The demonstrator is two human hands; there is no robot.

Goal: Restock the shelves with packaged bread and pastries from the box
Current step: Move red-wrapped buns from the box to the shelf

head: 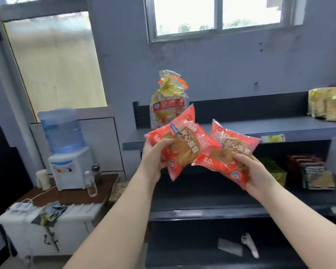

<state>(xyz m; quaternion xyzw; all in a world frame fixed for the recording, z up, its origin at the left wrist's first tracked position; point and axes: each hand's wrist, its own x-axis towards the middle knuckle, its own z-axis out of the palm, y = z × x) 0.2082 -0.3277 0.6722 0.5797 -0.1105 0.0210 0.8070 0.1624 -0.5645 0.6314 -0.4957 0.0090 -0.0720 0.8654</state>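
Note:
My left hand grips a red-wrapped round bread packet by its left edge; a second similar packet seems to lie behind it. My right hand holds another red bread packet from below. Both packets hover in front of the dark shelf unit, just below its top shelf. A tall bag of sliced bread with a gold tie stands upright at the left end of that top shelf, behind the packets. The box is out of view.
Pale snack packs fill the top shelf's right end. Green and dark packs sit on the middle shelf at right. Two small items lie on the lower shelf. A water dispenser and a bottle stand on a table at left.

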